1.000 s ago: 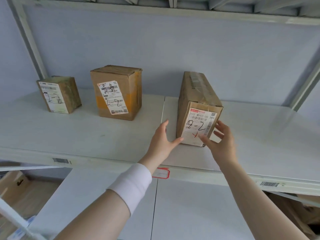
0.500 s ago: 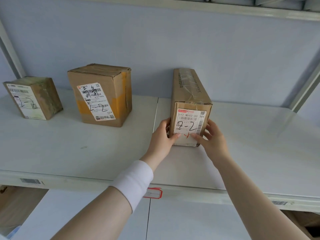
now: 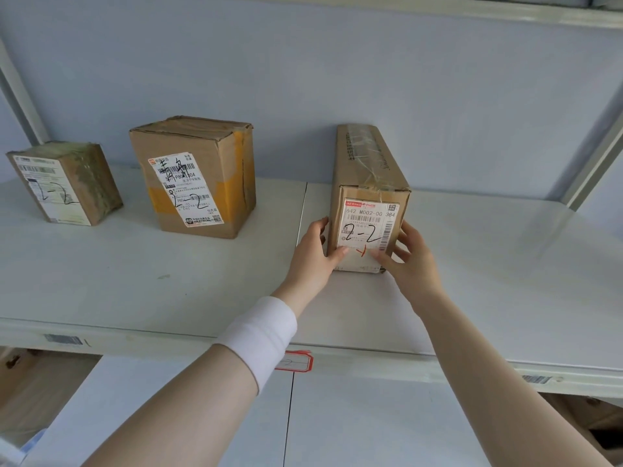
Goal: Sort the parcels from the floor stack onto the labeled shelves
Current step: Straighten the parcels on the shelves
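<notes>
Hands closed onto the long parcel (image 3: 367, 197) since 1 s ago, left hand (image 3: 312, 256) and right hand (image 3: 413, 264) curled round its 2 sides, thumbs on the labelled end, parcel laid on the shelf (image 3: 168, 284), long axis front to back, "2-2" label faced outward.

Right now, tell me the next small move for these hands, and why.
Probably let go and pull back: the long box sits flat on the shelf, label 2-2 facing out, while the left hand and right hand grip its front corners.
</notes>
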### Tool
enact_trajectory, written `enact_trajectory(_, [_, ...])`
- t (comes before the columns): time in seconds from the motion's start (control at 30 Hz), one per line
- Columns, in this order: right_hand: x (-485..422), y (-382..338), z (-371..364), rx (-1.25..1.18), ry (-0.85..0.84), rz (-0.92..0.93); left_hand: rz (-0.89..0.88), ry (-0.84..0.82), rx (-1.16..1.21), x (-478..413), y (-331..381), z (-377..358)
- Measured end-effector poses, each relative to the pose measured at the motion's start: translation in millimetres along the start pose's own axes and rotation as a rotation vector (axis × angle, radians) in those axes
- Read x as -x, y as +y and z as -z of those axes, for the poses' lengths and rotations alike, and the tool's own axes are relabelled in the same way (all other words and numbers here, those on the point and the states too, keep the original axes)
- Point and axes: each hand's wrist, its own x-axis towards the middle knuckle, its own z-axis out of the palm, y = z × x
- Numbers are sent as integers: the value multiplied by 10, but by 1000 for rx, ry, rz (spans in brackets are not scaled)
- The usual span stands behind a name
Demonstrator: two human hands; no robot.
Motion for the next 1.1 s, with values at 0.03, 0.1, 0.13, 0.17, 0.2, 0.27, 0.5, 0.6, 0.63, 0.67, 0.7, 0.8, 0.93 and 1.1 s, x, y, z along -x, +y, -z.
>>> enact_trajectory(0.03, [35,-17,14,5,6,-5,2,8,-5,20,9,14])
enact_trajectory(0.1, [110,-59,45,30,25,-12,7,21,-10,77,34,52])
enact_trajectory(0.13, [148,-78,59,47,41,-16,9,26,-14,117,46,76])
enact_trajectory(0.17, [180,-95,67,63,62,-18,11,31,-11,150,54,98])
enact_trajectory(0.2, [227,-115,68,78,88,-15,12,37,-6,200,59,129])
enact_trajectory(0.27, [321,-155,51,104,146,9,6,49,-2,298,61,193])
enact_trajectory(0.5, [714,-348,-193,165,210,132,-14,122,-58,636,-50,527])
enact_trajectory(0.6, [821,-495,-404,147,167,179,-14,170,-46,678,-102,730])
enact_trajectory(0.63, [838,-542,-491,152,149,187,-14,191,-37,679,-121,805])
enact_trajectory(0.67, [847,-583,-586,162,130,195,-15,212,-34,678,-141,889])
enact_trajectory(0.7, [848,-616,-690,172,111,202,-14,231,-39,670,-171,977])
enact_trajectory(0.8, [787,-695,-1048,193,41,185,-21,309,-55,593,-314,1313])
enact_trajectory(0.93, [509,-712,-1591,203,-19,90,-10,388,-65,350,-590,1856])
enact_trajectory(1.1, [21,-673,-2207,176,-32,-25,114,299,-38,-179,-943,2362])
